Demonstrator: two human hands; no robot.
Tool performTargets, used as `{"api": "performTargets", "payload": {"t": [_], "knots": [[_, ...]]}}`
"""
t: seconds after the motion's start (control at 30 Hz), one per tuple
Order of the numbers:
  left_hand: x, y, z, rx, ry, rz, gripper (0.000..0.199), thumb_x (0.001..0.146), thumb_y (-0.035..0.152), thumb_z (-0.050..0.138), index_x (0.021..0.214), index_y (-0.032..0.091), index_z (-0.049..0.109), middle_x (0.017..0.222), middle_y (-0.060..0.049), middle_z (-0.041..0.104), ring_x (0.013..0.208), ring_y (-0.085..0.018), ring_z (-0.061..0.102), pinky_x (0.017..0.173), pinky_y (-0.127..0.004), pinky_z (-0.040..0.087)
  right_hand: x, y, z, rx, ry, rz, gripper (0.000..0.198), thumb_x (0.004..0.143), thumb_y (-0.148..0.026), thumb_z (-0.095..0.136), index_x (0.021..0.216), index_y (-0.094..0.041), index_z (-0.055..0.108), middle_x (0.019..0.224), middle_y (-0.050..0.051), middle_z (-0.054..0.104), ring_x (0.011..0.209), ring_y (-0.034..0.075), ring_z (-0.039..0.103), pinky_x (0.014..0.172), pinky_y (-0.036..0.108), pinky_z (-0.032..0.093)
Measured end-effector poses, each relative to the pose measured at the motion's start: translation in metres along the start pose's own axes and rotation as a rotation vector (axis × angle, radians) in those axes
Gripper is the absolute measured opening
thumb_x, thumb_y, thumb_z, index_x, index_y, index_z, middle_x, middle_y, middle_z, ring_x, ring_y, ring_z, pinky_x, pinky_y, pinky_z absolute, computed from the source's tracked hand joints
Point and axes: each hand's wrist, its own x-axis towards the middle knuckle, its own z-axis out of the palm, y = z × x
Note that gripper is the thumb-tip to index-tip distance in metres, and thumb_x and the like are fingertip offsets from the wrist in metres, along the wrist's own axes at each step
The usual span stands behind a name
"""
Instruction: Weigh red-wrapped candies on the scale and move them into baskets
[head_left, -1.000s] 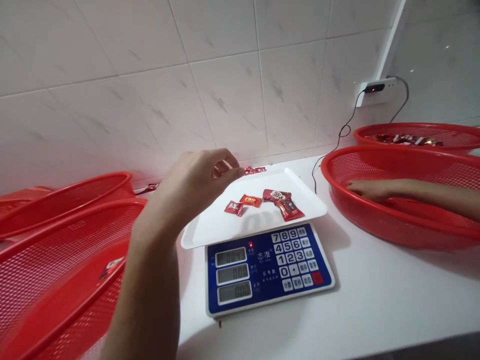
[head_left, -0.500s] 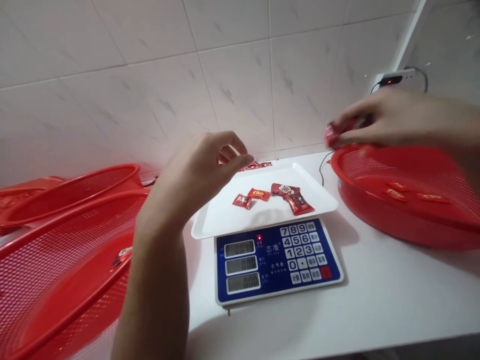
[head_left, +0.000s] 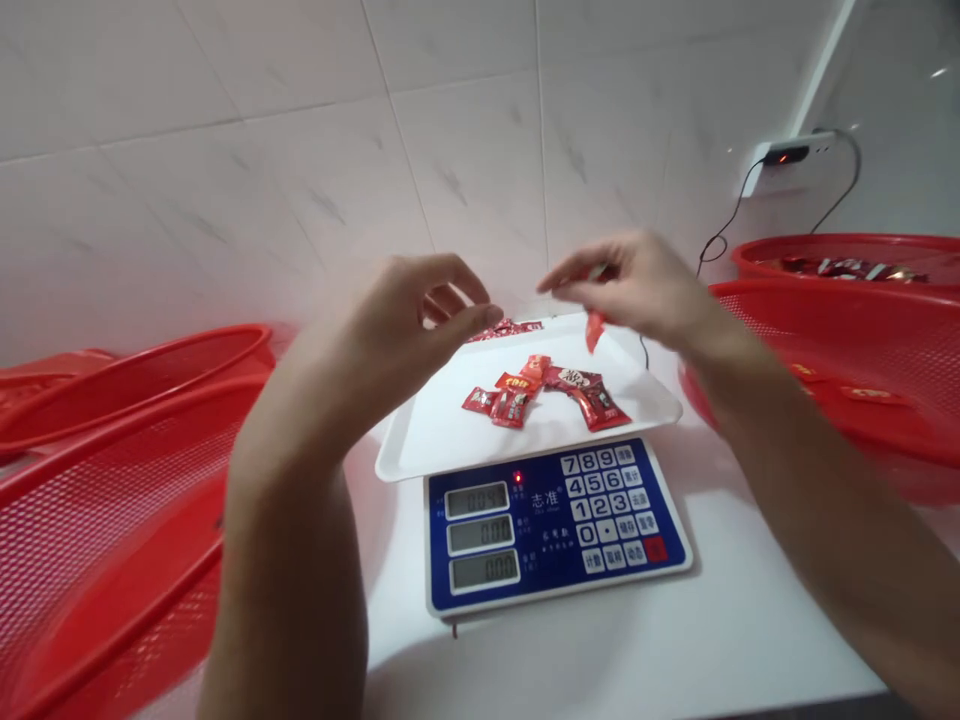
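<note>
My right hand [head_left: 622,285], slightly blurred, is above the right side of the scale's white tray [head_left: 420,440]. Its fingers are closed on small wrapped candies; a red candy wrapper [head_left: 595,332] sticks out below them, and the rest is hidden. Over the tray's left side hovers my left hand [head_left: 427,310], loosely curled, with a small gap between thumb and forefinger and nothing visible in it. Several red wrapped candies [head_left: 511,408] lie on the tray in two touching groups. In front is the blue panel of the digital scale [head_left: 555,540], its displays and red light lit.
Red mesh baskets stand left [head_left: 112,590] and right [head_left: 832,310]; flat red packets lie in the right one. Behind it, another basket [head_left: 757,255] holds mixed wrapped candies. More red packets [head_left: 510,330] lie behind the tray. A cable [head_left: 712,245] hangs from a wall socket.
My right hand has moved left from over the right basket to above the tray, carrying candies. More candies now lie in the tray's left group. My left hand has barely moved.
</note>
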Motion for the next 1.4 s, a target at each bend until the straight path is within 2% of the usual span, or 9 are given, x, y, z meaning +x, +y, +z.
{"api": "performTargets", "payload": {"t": [0.13,0.23,0.53,0.7,0.8,0.93,1.13,1.27,1.4], "knots": [[0.001,0.004,0.004,-0.005,0.015,0.022,0.017,0.085,0.04,0.067,0.084,0.025,0.073,0.081,0.0,0.073,0.077,-0.02,0.068,0.059,-0.029,0.049,-0.011,-0.016,-0.014,-0.011,0.238,-0.113,0.014,0.081,-0.016,0.075,0.092,-0.022,0.081,0.069,0.0,0.066,0.052,0.007,0.044,0.046,0.024,0.031],[0.002,0.006,0.007,-0.008,-0.002,0.013,0.016,0.086,0.038,0.066,0.084,0.023,0.073,0.081,-0.001,0.073,0.077,-0.02,0.067,0.059,-0.028,0.049,-0.017,-0.025,-0.019,-0.085,0.312,-0.151,0.017,0.082,-0.014,0.074,0.094,-0.024,0.081,0.069,0.0,0.065,0.054,0.009,0.049,0.047,0.025,0.033],[0.005,0.007,0.011,0.032,-0.052,0.027,0.015,0.087,0.037,0.066,0.087,0.024,0.074,0.082,-0.001,0.074,0.078,-0.02,0.068,0.069,-0.031,0.052,-0.018,-0.024,-0.025,-0.151,0.302,-0.14,0.015,0.085,-0.023,0.073,0.097,-0.03,0.08,0.077,0.0,0.07,0.063,0.015,0.059,0.054,0.028,0.043],[0.006,0.007,0.012,0.045,-0.057,0.023,0.016,0.086,0.039,0.065,0.086,0.026,0.073,0.082,0.0,0.074,0.078,-0.019,0.069,0.064,-0.03,0.051,-0.015,-0.02,-0.019,0.014,0.264,-0.156,0.01,0.083,-0.019,0.076,0.09,-0.025,0.079,0.074,-0.001,0.069,0.058,0.01,0.059,0.052,0.023,0.048],[0.006,0.006,0.013,0.052,-0.067,0.021,0.017,0.086,0.04,0.063,0.086,0.027,0.073,0.083,0.0,0.075,0.079,-0.019,0.069,0.066,-0.03,0.05,-0.011,-0.011,-0.001,0.173,0.102,-0.115,0.014,0.084,-0.013,0.071,0.095,-0.018,0.079,0.076,0.002,0.07,0.062,0.011,0.064,0.054,0.022,0.054],[0.007,0.004,0.014,0.073,-0.076,0.028,0.019,0.087,0.042,0.06,0.087,0.028,0.072,0.082,0.001,0.075,0.077,-0.019,0.069,0.063,-0.03,0.049,-0.004,0.004,0.018,0.259,-0.173,-0.057,0.02,0.085,-0.014,0.065,0.101,-0.017,0.077,0.086,0.004,0.072,0.078,0.016,0.067,0.064,0.024,0.06],[0.006,0.005,0.012,0.066,-0.04,0.046,0.021,0.085,0.044,0.062,0.086,0.026,0.074,0.08,-0.001,0.074,0.077,-0.02,0.069,0.067,-0.031,0.051,-0.012,-0.007,0.003,0.201,0.027,-0.146,0.013,0.09,-0.022,0.066,0.098,-0.021,0.077,0.088,0.005,0.072,0.086,0.019,0.069,0.07,0.031,0.063],[0.005,0.006,0.012,0.042,-0.032,0.051,0.023,0.084,0.043,0.063,0.087,0.023,0.074,0.08,-0.003,0.074,0.076,-0.021,0.069,0.063,-0.029,0.052,-0.018,-0.02,-0.008,0.157,0.031,-0.167,0.009,0.089,-0.023,0.068,0.095,-0.025,0.075,0.09,0.004,0.071,0.088,0.022,0.07,0.071,0.035,0.063],[0.005,0.008,0.012,0.044,-0.045,0.047,0.021,0.085,0.04,0.063,0.087,0.022,0.074,0.081,-0.004,0.074,0.075,-0.021,0.068,0.058,-0.028,0.05,-0.019,-0.019,-0.004,0.107,0.033,-0.12,0.011,0.09,-0.028,0.069,0.098,-0.026,0.075,0.09,0.004,0.071,0.087,0.022,0.07,0.074,0.037,0.063]]}}
